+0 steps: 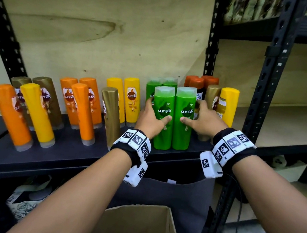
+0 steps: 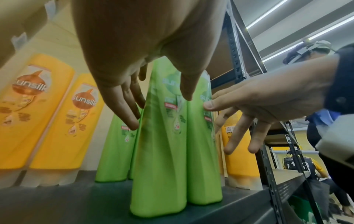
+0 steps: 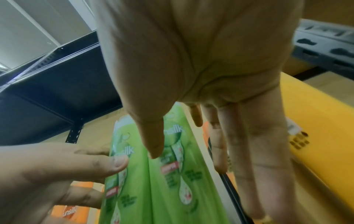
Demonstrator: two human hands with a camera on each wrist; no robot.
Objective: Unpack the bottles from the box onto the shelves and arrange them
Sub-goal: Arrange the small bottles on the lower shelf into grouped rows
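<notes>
1. The arranging step is in hand: two green bottles are standing upright side by side at the front of the dark shelf (image 1: 77, 151), the left green bottle (image 1: 163, 117) and the right green bottle (image 1: 184, 118) touching along their sides, with two more green bottles (image 1: 162, 84) standing just behind them.

2. The left hand (image 1: 151, 120) is flanking the left one — thumb lying across its front, straight fingers reaching along its outer side. In the left wrist view those fingers (image 2: 126, 109) are lying relaxed against the green plastic, not curled round it.

3. The right hand (image 1: 203, 121) is mirroring this on the right one, thumb on the front and fingers spread past its outer side, near a gold bottle (image 1: 212, 96) and a yellow bottle (image 1: 227, 104). Both hands are wide and flat, so this looks like pressing the pair together and squaring it up, not lifting.

4. The rest of the shelf is already carrying orange, yellow and gold bottles to the left; some are leaning.

5. The cardboard box (image 1: 143, 230) is sitting below, between the forearms; whether it is still holding bottles cannot be told from here.

6. Next, I judge, the pair is needing a gentle, even nudge back against the rear green ones — uneven pressure could be tipping such tall, narrow things.
</notes>
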